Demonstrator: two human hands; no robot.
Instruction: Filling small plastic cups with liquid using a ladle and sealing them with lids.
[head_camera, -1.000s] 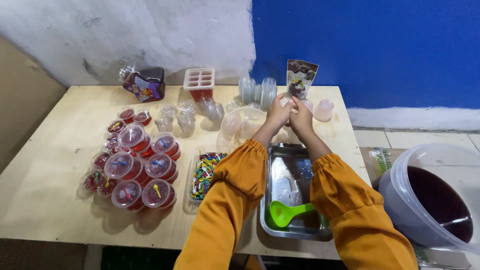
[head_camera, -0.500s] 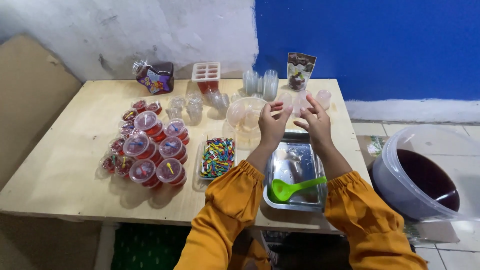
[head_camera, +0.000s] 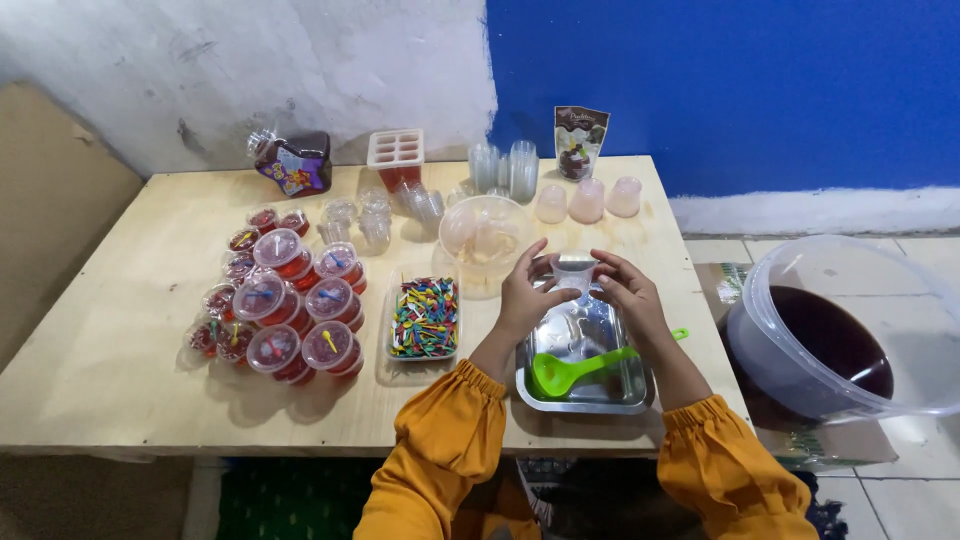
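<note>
**Two hands hold a small clear cup over the metal tray**

The left hand (head_camera: 522, 295) and the right hand (head_camera: 628, 297) meet above the rectangular metal tray (head_camera: 628, 392), which lies near the front edge of the pale wooden desk (head_camera: 120, 350), toward its right corner. Between them is a small clear plastic cup (head_camera: 574, 274), held upright just over the far end of the tray. The fingers (head_camera: 534, 262) of the left hand curl around its left side, and the fingers of the right hand pinch its right side at the rim. A green plastic scoop (head_camera: 568, 368) lies in the tray, with its handle pointing to the right edge of the desk.

Just left of the tray stands a clear box of coloured small sticks (head_camera: 425, 318). Further left, a group of lidded cups with red jelly (head_camera: 285, 305) is stacked. Behind the hands is a clear round bowl (head_camera: 485, 232), and near the back edge stand empty clear cups (head_camera: 505, 168) and a brown printed pouch (head_camera: 580, 141). On the floor, right of the desk, is a large clear tub with dark liquid (head_camera: 835, 335).
</note>
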